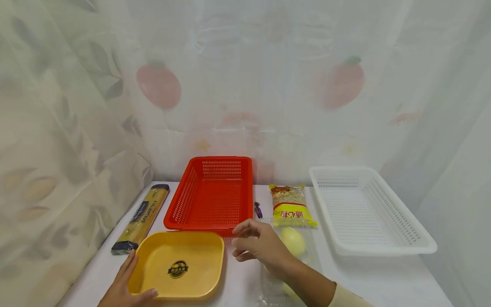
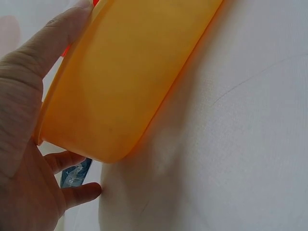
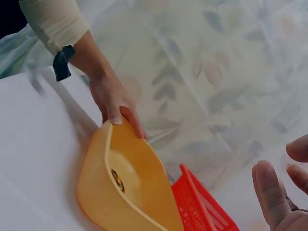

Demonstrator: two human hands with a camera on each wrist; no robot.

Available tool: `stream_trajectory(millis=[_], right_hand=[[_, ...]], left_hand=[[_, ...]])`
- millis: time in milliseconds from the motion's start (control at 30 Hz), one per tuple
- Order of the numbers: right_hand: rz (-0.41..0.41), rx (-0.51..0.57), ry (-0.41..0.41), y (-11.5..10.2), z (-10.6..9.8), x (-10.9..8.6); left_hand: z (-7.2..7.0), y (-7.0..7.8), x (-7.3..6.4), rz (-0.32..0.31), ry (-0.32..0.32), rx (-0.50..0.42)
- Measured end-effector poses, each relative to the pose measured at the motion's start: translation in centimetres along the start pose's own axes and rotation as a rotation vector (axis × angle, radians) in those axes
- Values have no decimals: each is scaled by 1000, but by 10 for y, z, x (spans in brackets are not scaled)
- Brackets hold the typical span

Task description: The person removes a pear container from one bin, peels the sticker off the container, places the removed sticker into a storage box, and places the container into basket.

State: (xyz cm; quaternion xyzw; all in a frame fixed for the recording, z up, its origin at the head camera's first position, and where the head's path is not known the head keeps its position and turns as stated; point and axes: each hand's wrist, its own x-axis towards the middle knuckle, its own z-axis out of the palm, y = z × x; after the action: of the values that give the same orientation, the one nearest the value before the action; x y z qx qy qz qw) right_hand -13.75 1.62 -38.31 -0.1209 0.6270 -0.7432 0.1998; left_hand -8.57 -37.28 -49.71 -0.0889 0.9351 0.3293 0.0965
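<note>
My left hand (image 1: 126,283) grips the near-left corner of a yellow plastic basin (image 1: 207,281), thumb over the front rim and fingers along the left side. In the left wrist view the fingers lie against the basin's outer wall (image 2: 120,86). A round dark label (image 1: 178,269) marks its floor. To the right of the basin, my right hand (image 1: 258,247) hangs in the air with loosely bent fingers and nothing in them. Beneath that forearm lies a clear plastic pack (image 1: 312,256) with pale yellow-green round items, partly hidden.
Behind the basin stands a red basket (image 1: 215,200). A spaghetti pack (image 1: 142,219) lies at the left, by the patterned curtain. A small purple-wrapped candy (image 1: 258,210) and a macaroni bag (image 1: 291,204) lie right of the red basket. At the far right is a white basket (image 1: 368,213).
</note>
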Motion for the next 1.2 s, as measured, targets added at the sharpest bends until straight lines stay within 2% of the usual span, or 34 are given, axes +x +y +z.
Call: stream_trajectory(millis=[167,433,900,1200], right_hand=[[-28,-4,22,1,-17,-4],[-44,-62,82,3,-41,-11],[-65,-97,168,8,-72,-23],[-79,-124,239,5,-92,-31]], left_hand=[[0,1,0,15,4,11],[-1,3,2,-26,-25,23],[-1,4,3,-36,-28,37],[0,6,1,-32,-18,46]])
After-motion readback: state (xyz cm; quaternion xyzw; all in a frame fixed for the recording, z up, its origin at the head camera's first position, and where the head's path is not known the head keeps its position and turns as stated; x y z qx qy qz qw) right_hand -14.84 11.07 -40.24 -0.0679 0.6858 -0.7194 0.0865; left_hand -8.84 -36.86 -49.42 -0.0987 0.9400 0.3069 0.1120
